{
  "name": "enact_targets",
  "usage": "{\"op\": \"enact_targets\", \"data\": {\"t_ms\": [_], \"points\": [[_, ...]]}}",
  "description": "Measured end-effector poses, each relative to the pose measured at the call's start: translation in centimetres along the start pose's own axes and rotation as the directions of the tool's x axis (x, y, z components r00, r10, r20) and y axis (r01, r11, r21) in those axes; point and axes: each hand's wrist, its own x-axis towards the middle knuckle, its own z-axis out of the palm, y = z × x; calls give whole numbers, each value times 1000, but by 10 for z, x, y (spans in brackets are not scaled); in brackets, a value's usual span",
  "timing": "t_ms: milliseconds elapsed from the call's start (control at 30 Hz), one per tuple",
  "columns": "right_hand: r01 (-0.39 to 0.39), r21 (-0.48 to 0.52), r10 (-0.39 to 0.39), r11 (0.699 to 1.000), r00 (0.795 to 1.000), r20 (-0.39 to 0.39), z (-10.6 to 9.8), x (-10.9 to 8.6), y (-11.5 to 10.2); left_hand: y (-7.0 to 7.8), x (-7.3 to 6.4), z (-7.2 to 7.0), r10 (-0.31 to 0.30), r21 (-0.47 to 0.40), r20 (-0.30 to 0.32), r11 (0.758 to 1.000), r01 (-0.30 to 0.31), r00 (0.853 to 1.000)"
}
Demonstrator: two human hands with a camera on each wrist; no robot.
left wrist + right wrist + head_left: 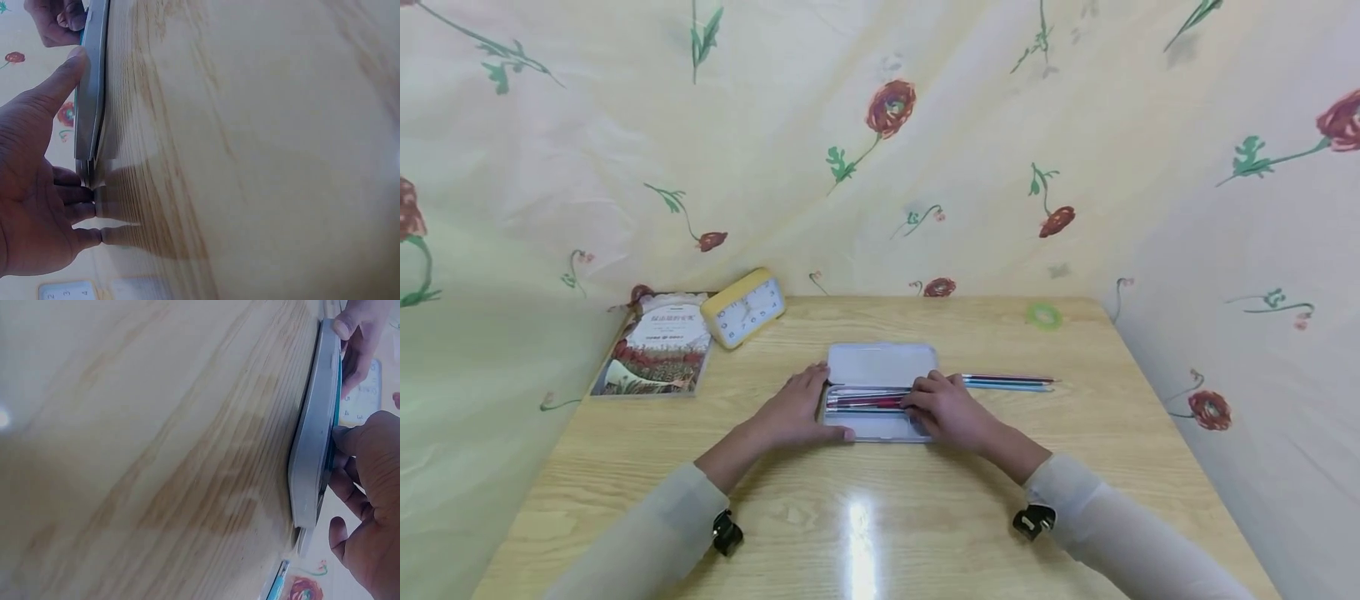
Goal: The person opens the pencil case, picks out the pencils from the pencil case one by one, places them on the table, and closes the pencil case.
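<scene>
A flat pale pencil case (880, 428) lies on the table with its lid (883, 365) folded back. Several pencils (859, 403), some dark and reddish, lie lengthwise inside it. My left hand (796, 412) spans the case's left end. Its thumb rests on the front rim, and the extended fingers touch near the hinge side, as the left wrist view also shows. Over the right end of the case, my right hand (949, 410) pinches the pencils with bent fingertips. Its fingers hide the pencils' right ends. In the right wrist view, its thumb (350, 439) reaches over the case wall.
Several more pencils (1009, 382) lie on the table right of the lid. A yellow clock (748, 308) leans on a book (658, 346) at the back left. A green tape roll (1044, 315) sits at the back right. Floral cloth (880, 208) surrounds the table (775, 533).
</scene>
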Motion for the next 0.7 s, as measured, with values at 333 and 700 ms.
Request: {"op": "enact_targets", "data": {"t_ms": [333, 700], "points": [[12, -11, -12, 1000, 1000, -4, 8, 18, -19, 2, 0, 1, 7, 22, -2, 1000, -7, 1000], [-36, -40, 38, 999, 999, 33, 16, 38, -35, 4, -2, -1, 21, 33, -7, 999, -21, 1000]]}}
